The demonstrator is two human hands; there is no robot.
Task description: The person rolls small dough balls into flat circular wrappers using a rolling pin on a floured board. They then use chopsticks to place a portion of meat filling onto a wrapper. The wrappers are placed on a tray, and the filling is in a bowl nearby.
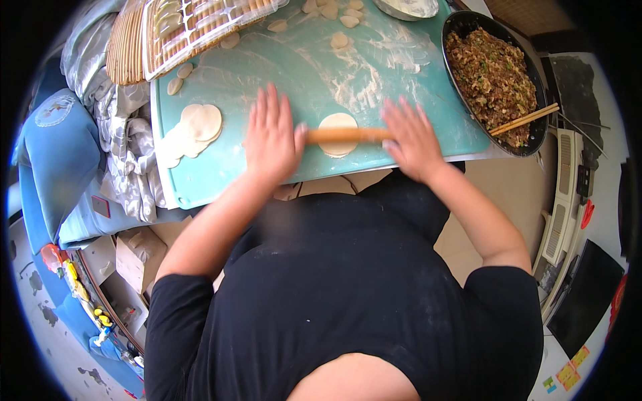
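Observation:
A wooden rolling pin lies across a round dough wrapper on the floury green board. My left hand lies flat over the pin's left end, its fingers stretched forward. Over the right end rests my right hand, also with fingers stretched out, slightly blurred. Both palms press on the pin without wrapping round it, and they hide its ends. Left of my left hand is a pile of rolled wrappers, overlapping one another. Small flattened dough pieces sit farther off, with several more near the far edge.
At the right stands a dark pan of chopped filling, with wooden chopsticks laid across its near side. A bowl of flour is at the far edge. A woven tray under a white rack with dumplings overlaps the board's far left.

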